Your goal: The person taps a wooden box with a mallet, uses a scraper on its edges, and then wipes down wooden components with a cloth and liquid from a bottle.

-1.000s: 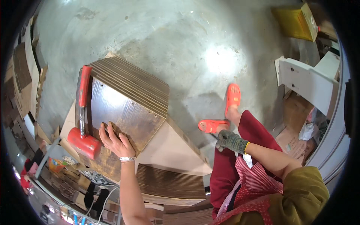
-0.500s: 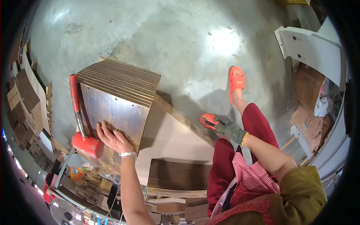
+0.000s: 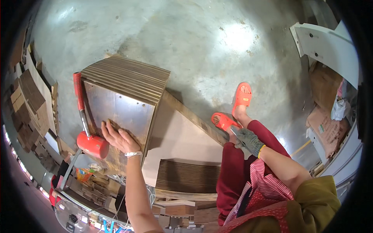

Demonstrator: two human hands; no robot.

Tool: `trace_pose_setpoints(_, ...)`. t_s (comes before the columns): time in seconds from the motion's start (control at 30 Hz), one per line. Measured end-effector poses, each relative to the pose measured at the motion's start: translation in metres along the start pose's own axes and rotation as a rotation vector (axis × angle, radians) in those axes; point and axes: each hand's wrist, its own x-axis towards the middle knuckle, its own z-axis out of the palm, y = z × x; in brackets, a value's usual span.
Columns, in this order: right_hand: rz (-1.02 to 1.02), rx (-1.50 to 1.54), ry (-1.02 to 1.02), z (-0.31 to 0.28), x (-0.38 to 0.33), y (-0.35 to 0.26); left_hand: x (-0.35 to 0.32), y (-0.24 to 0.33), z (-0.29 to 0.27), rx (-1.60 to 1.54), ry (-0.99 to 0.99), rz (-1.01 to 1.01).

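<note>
1. Our bare left hand point(image 3: 119, 139) lies flat, palm down, with its fingers stretched out and close together; it grips nothing and rests on a tall stack of dark brown wood-grain panels point(image 3: 120, 110).
2. That stack stands left of our legs, its many thin edges showing on the far side; a few small dark holes sit near the far edge of its top panel.
3. A mallet with a red cylindrical head, metal shaft and red grip point(image 3: 92, 145) lies along the left side of the stack's top, its head just beside our left fingers; we cannot tell whether they touch.
4. Our right hand point(image 3: 249, 142), in a grey-green knitted glove with a yellow cuff, is curled nearly closed above our knees, around a slim object point(image 3: 235, 131) poking out past the fingers; it is too small for us to name.
5. Under the stack we see a broad pale beige board point(image 3: 186, 141), and on its near part a lower stack of dark brown grooved-looking panels point(image 3: 188, 173).
6. We wear orange-red slippers point(image 3: 244, 99) on the grey concrete floor point(image 3: 182, 39), maroon trousers point(image 3: 233, 171) and a silvery bracelet point(image 3: 134, 154) on the left wrist.
7. At the far right stands a white panel with dark round holes point(image 3: 330, 48), near a crumpled white plastic bag point(image 3: 340, 110).
</note>
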Motion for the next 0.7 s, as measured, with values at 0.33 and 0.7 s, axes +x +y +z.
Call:
trace_pose_setpoints(0.33, 0.063, 0.39, -0.038, 0.008, -0.025, -0.012, 0.002, 0.004, 0.0, 0.017, -0.029, 0.005)
trace_pose_setpoints(0.7, 0.003, 0.318, -0.018, 0.007, -0.001, 0.004, 0.074, 0.1, -0.009, 0.135, -0.386, 0.701)
